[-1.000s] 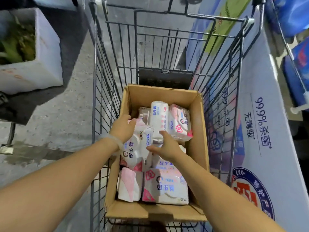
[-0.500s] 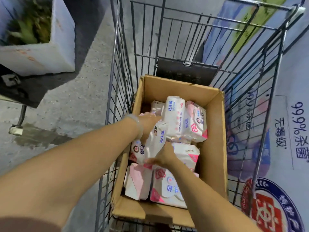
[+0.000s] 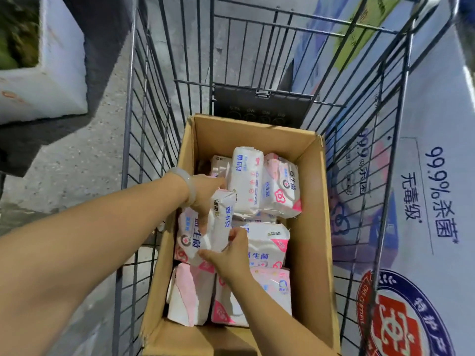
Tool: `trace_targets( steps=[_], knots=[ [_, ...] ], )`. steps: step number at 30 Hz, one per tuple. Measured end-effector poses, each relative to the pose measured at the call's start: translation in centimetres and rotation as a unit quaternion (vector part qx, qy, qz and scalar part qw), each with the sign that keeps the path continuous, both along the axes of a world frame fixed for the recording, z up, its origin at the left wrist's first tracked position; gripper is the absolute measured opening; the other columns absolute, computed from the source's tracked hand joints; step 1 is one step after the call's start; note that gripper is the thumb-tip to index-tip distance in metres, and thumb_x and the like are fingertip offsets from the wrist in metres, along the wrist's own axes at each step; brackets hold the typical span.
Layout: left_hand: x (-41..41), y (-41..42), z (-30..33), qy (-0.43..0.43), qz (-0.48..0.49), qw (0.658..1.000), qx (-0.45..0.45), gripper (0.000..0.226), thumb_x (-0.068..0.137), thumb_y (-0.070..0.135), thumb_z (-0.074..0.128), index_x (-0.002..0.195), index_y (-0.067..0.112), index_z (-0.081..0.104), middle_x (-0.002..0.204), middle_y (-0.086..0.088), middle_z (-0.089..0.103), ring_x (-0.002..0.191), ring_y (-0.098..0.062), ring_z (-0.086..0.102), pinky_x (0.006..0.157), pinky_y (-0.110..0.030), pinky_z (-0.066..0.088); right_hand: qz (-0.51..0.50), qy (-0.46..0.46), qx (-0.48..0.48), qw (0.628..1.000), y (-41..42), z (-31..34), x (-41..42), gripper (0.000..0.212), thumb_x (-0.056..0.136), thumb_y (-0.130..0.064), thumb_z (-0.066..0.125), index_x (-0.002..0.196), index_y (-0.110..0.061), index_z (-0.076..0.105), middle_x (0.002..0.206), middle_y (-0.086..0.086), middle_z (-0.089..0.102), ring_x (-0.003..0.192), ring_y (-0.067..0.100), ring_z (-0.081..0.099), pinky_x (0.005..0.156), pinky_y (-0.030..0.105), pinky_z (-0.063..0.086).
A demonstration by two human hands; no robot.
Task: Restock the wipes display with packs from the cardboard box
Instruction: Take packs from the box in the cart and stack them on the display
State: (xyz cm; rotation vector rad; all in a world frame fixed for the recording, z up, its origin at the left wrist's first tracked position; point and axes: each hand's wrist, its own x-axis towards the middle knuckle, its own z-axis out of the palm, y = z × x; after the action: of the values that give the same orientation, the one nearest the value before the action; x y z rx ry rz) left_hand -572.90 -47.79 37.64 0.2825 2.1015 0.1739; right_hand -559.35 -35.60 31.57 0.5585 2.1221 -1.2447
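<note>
Tilted wipes pack point(image 3: 205, 232) at the left wall inside the cardboard box point(image 3: 312, 227), clasped between both hands above the other packs point(image 3: 264, 181). Left hand point(image 3: 205, 194) curled over its far end, right hand point(image 3: 231, 253) with thumb and fingers pinching its near edge. All within a wire cart point(image 3: 154, 124).

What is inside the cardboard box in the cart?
The cardboard box holds pink and white wipes packs, some upright, some flat. The left hand and right hand hold a pack together. The bottom of the box is covered.
</note>
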Motion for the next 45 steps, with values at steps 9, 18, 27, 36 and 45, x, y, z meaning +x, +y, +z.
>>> trace_targets(
  steps=[9,18,27,36,45],
  knots=[
    [0.5,1.3,1.0,0.027,-0.103,0.994,0.019,0.083,0.057,0.042,0.087,0.125,0.016,0.047,0.124,-0.004,0.053,0.115,-0.025,0.045,0.091,-0.029,0.036,0.027,-0.019,0.007,0.999,-0.2,-6.1,0.4,0.118,0.015,-0.086,0.072,0.113,-0.021,0.057,0.106,0.005,0.061,0.102,0.024,0.06,0.085,0.042,0.055],
    [-0.4,-0.4,2.9,-0.025,0.114,0.981,0.156,0.054,0.053,0.023,0.092,0.087,0.027,0.05,0.086,0.009,0.061,0.078,-0.006,0.057,0.064,-0.014,0.048,-0.068,-0.019,-0.177,0.982,3.0,0.1,-0.7,0.085,0.061,-0.018,0.091,0.123,-0.029,0.034,0.123,0.003,0.051,0.111,0.02,0.058,0.079,0.029,0.059],
    [1.6,-1.0,1.5,-0.127,0.463,0.816,0.323,0.093,0.023,0.033,0.097,0.108,0.015,0.066,0.103,-0.014,0.073,0.105,-0.039,0.065,0.102,-0.061,0.04,-0.205,-0.059,-0.268,0.939,8.3,4.4,-4.9,0.077,0.074,-0.009,0.08,0.136,-0.022,0.035,0.115,0.001,0.064,0.085,0.016,0.068,0.054,0.025,0.053],
    [5.2,2.1,7.9,-0.083,0.541,0.723,0.422,0.041,0.071,0.009,0.076,0.109,0.006,0.063,0.073,-0.005,0.076,0.062,-0.015,0.073,0.048,-0.022,0.056,-0.195,0.122,-0.209,0.951,9.9,12.5,-4.8,0.114,0.037,-0.022,0.099,0.133,-0.006,0.039,0.119,0.013,0.062,0.1,0.031,0.067,0.071,0.038,0.06],
    [11.3,5.7,20.3,-0.028,0.379,0.775,0.505,0.034,0.073,0.02,0.078,0.103,0.007,0.068,0.105,-0.017,0.072,0.09,-0.028,0.071,0.087,-0.045,0.056,-0.252,0.198,-0.194,0.927,11.8,25.5,5.1,0.072,0.044,-0.028,0.089,0.108,0.001,0.07,0.104,0.021,0.072,0.098,0.035,0.07,0.088,0.051,0.056]
  ],
)
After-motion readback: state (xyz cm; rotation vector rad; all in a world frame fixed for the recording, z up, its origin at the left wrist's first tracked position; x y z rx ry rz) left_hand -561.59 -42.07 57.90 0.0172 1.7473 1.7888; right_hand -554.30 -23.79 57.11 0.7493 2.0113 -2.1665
